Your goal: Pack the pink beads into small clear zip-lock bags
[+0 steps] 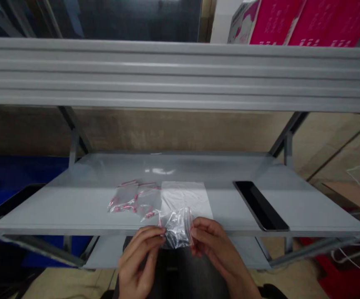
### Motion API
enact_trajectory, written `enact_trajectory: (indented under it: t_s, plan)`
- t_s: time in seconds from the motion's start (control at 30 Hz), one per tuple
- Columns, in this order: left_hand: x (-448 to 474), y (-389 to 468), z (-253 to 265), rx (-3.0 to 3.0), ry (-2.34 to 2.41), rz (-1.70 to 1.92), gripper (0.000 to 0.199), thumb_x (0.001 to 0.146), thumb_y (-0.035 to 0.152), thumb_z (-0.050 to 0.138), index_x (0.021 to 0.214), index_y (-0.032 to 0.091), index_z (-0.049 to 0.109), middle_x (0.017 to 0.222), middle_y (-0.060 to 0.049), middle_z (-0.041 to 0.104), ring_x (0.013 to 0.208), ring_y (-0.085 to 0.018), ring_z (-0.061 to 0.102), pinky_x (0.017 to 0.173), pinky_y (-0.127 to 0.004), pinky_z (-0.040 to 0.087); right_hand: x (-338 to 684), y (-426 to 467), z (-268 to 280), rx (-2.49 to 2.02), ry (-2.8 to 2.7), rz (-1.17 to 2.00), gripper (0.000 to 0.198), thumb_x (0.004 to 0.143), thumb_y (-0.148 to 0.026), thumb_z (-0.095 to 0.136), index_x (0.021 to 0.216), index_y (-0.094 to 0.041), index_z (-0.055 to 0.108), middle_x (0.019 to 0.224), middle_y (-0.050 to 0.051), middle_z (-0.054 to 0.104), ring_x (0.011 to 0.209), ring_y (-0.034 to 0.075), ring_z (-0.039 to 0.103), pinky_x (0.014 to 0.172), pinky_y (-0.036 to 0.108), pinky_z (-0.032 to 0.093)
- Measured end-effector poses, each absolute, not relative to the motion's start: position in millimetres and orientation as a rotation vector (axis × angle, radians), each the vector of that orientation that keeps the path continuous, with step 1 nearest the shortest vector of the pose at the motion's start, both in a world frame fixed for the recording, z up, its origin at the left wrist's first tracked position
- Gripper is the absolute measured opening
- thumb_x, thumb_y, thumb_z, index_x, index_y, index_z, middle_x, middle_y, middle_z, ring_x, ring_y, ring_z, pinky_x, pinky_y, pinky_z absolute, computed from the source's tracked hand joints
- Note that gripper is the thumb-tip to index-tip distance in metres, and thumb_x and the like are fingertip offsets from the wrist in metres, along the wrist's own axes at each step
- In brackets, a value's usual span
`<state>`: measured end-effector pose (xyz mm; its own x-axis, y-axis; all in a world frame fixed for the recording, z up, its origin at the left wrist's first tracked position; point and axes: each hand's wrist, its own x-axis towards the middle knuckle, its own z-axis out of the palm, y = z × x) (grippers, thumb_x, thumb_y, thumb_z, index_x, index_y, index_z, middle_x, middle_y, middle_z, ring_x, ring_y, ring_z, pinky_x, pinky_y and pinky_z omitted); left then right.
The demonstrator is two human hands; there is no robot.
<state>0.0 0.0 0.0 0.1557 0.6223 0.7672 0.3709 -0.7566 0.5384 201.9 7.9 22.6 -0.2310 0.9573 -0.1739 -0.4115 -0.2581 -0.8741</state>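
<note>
Between my two hands, at the shelf's front edge, is a clear plastic zip bag (176, 228) with a red strip along its right side. My left hand (144, 253) pinches the bag's left edge between thumb and fingers. At the other side, my right hand (212, 245) grips the edge by the red strip. Whether anything lies inside the bag, I cannot tell. Behind it, a white sheet (184, 193) lies flat. Left of the sheet rest more clear zip bags (125, 197) with red strips and small red pieces in them.
A dark phone-like slab (260, 205) lies on the right of the grey shelf (74, 199). Above runs a ribbed metal beam (180, 74), with pink boxes (276, 23) at upper right. Slanted metal braces (74, 128) stand at both sides. Another dark slab (18, 199) is at far left.
</note>
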Motion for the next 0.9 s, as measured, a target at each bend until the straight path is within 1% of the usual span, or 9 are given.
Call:
enact_trajectory:
  t_s: [0.1, 0.17, 0.27, 0.33, 0.5, 0.63, 0.7, 0.8, 0.9]
  plan:
    - [2, -9, 0, 1.967, 1.126, 1.608, 0.025, 0.09, 0.014, 0.054, 0.111, 0.023, 0.063, 0.097, -0.002, 0.072, 0.092, -0.017, 0.067, 0.085, -0.026, 0.052, 202, 1, 25, -0.915, -0.924, 1.699, 0.037, 0.065, -0.043, 0.081, 0.067, -0.014, 0.06, 0.057, 0.001, 0.061, 0.05, 0.011, 0.057, 0.046, 0.019, 0.037]
    - [7, -16, 3, 1.84, 1.203, 1.595, 0.023, 0.092, 0.021, 0.053, 0.112, 0.023, 0.062, 0.092, -0.002, 0.072, 0.085, -0.016, 0.067, 0.076, -0.023, 0.053, 198, -4, 24, -0.907, -0.913, 1.681, 0.036, 0.064, -0.041, 0.083, 0.066, -0.014, 0.059, 0.056, -0.001, 0.058, 0.049, 0.008, 0.052, 0.047, 0.018, 0.037]
    - [18, -25, 11, 1.73, 1.222, 1.536, 0.011, 0.09, 0.028, 0.055, 0.091, 0.021, 0.063, 0.073, 0.0, 0.064, 0.066, -0.014, 0.062, 0.058, -0.02, 0.049, 188, -11, 20, -0.88, -0.889, 1.716, 0.038, 0.063, -0.04, 0.084, 0.064, -0.014, 0.056, 0.053, -0.006, 0.05, 0.043, 0.004, 0.039, 0.042, 0.016, 0.03]
    - [27, -29, 16, 1.68, 1.195, 1.44, 0.016, 0.089, 0.031, 0.056, 0.078, 0.019, 0.058, 0.064, 0.002, 0.056, 0.057, -0.013, 0.056, 0.052, -0.019, 0.046, 182, -14, 15, -0.869, -0.908, 1.761, 0.038, 0.063, -0.039, 0.084, 0.064, -0.015, 0.055, 0.053, -0.006, 0.049, 0.042, 0.003, 0.036, 0.04, 0.016, 0.026]
    - [39, -31, 17, 1.645, 1.184, 1.163, 0.035, 0.088, 0.04, 0.054, 0.061, 0.019, 0.048, 0.055, 0.002, 0.049, 0.052, -0.012, 0.05, 0.05, -0.02, 0.042, 175, -22, 8, -0.925, -1.077, 1.768, 0.037, 0.062, -0.035, 0.083, 0.061, -0.014, 0.052, 0.052, -0.004, 0.054, 0.04, 0.003, 0.04, 0.038, 0.015, 0.026]
    - [37, -33, 19, 1.577, 1.11, 1.026, 0.039, 0.094, 0.042, 0.045, 0.064, 0.018, 0.05, 0.054, 0.001, 0.053, 0.051, -0.013, 0.053, 0.051, -0.02, 0.041, 179, -27, 8, -0.857, -1.107, 1.842, 0.038, 0.069, -0.043, 0.078, 0.068, -0.014, 0.054, 0.054, 0.002, 0.062, 0.042, 0.009, 0.054, 0.039, 0.016, 0.036]
    - [36, -34, 23, 1.616, 1.091, 1.036, 0.04, 0.096, 0.04, 0.042, 0.064, 0.018, 0.051, 0.055, 0.001, 0.054, 0.052, -0.012, 0.054, 0.051, -0.019, 0.041, 181, -29, 9, -0.818, -1.06, 1.866, 0.038, 0.071, -0.046, 0.075, 0.069, -0.014, 0.055, 0.057, 0.005, 0.065, 0.042, 0.011, 0.057, 0.039, 0.017, 0.038]
    - [37, -36, 28, 1.792, 1.106, 1.068, 0.038, 0.096, 0.033, 0.042, 0.062, 0.018, 0.051, 0.056, 0.001, 0.056, 0.052, -0.011, 0.055, 0.05, -0.018, 0.041, 181, -32, 13, -0.921, -1.034, 1.799, 0.03, 0.075, -0.043, 0.066, 0.068, -0.016, 0.055, 0.053, 0.003, 0.062, 0.04, 0.011, 0.054, 0.04, 0.019, 0.038]
    - [41, -36, 26, 2.007, 1.166, 1.114, 0.031, 0.094, 0.025, 0.044, 0.065, 0.018, 0.053, 0.057, 0.001, 0.058, 0.05, -0.01, 0.056, 0.049, -0.017, 0.04, 178, -36, 18, -1.181, -1.207, 1.414, 0.024, 0.076, -0.032, 0.057, 0.058, -0.018, 0.05, 0.047, -0.003, 0.049, 0.042, 0.009, 0.044, 0.044, 0.02, 0.033]
